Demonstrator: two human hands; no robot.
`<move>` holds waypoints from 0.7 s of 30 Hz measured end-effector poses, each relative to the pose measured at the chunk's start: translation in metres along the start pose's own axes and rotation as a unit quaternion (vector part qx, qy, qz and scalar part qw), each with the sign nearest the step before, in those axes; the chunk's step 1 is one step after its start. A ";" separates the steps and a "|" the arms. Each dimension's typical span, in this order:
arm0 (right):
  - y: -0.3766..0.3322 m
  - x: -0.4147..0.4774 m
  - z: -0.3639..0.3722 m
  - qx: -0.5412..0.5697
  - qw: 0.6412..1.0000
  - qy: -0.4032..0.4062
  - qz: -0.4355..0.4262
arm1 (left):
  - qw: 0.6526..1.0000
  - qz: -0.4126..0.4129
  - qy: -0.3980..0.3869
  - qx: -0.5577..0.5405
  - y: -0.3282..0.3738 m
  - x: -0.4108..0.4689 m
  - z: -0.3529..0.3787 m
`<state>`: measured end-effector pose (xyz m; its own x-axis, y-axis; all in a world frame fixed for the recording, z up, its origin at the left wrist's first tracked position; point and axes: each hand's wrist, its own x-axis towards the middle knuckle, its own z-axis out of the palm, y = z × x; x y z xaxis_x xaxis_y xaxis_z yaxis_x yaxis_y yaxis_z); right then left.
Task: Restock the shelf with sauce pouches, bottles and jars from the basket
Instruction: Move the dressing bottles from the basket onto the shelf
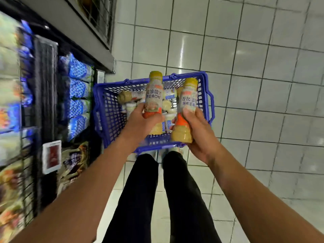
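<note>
A blue plastic basket (108,109) stands on the tiled floor in front of my feet, with several sauce bottles and jars lying in it. My left hand (140,120) grips a beige dressing bottle (154,95) with a yellow cap, held upright above the basket. My right hand (198,132) grips a second, matching dressing bottle (187,102), also upright, over the basket's right side. The two bottles are side by side and apart.
Shelves (43,85) run along the left, blurred, stocked with blue-and-white pouches (78,88) and dark packets (75,160) lower down. A red-and-white price tag (52,156) hangs on the shelf front. White floor tiles (263,85) spread to the right. My legs in black trousers (163,199) stand below the basket.
</note>
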<state>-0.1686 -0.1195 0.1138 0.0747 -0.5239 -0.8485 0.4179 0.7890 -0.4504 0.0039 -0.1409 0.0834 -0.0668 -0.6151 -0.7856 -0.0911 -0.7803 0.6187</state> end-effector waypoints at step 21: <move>-0.138 -0.274 0.086 -0.186 0.942 -0.209 -0.185 | 0.962 0.186 0.112 -0.167 0.163 -0.313 0.013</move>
<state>-0.1687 -0.1125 0.4321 0.3687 -0.8047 -0.4653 0.1454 0.5443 -0.8262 -0.0026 -0.0743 0.4306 0.1860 -0.8382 -0.5126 0.2255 -0.4714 0.8526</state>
